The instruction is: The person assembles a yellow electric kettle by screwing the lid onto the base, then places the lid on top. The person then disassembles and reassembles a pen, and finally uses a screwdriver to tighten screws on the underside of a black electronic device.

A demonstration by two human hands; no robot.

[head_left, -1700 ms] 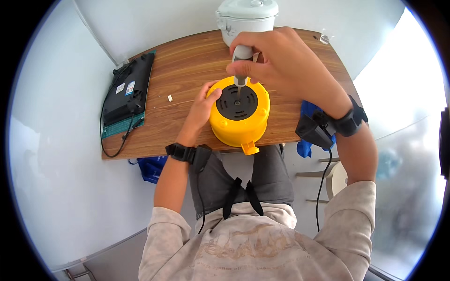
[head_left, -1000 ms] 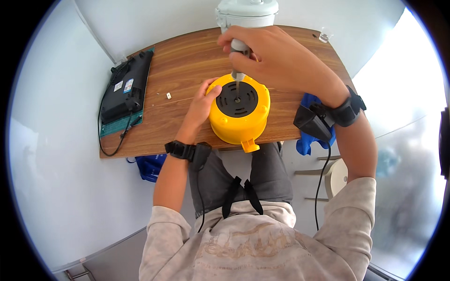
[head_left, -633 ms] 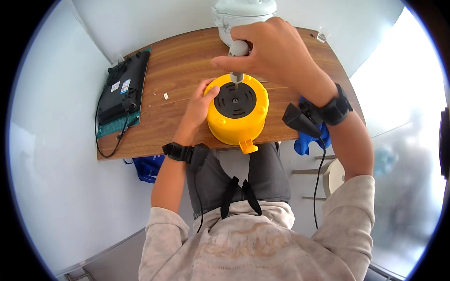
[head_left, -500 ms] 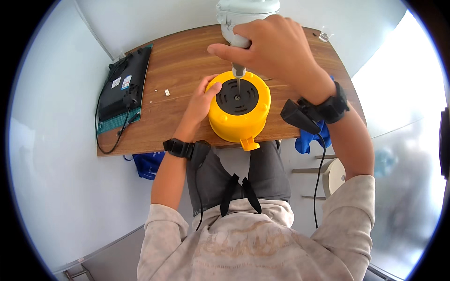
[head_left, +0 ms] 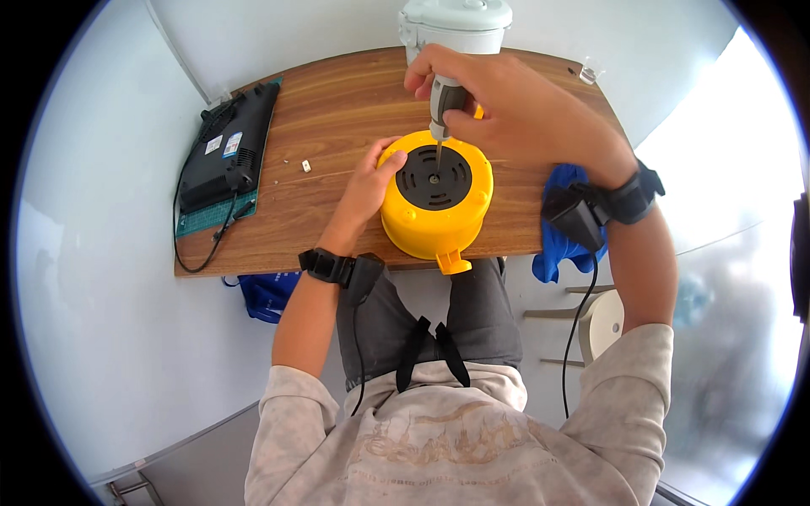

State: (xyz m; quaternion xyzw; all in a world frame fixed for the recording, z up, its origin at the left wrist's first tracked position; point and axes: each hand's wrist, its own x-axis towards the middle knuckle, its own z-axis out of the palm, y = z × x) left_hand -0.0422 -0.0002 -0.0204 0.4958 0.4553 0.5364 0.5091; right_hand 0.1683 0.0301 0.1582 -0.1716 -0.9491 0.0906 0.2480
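Note:
A round yellow plastic housing [head_left: 432, 234] stands at the table's near edge, with a black slotted disc [head_left: 413, 192] set in its top and a small clip-like tab [head_left: 453, 263] low on its near side. My left hand [head_left: 369, 187] grips its left side, thumb on the upper rim and fingers round the far side. My right hand [head_left: 515, 105] is closed round the grey handle of a screwdriver [head_left: 445, 103]. The screwdriver stands nearly upright, its tip down at the screw in the disc's centre. Part of the handle is behind my fingers.
At the left a black flat device [head_left: 221, 156] with a cable lies on a green cutting mat [head_left: 196, 221]. A small white piece [head_left: 306, 166] lies nearby. A pale lidded container [head_left: 460, 18] stands behind, a clear cup [head_left: 588, 72] far right, blue cloth [head_left: 550, 257] at the right edge.
My right hand has turned about the screwdriver, its wrist shifting right, and more of the handle now shows. The housing sits slightly further right in the picture, my left hand still on it.

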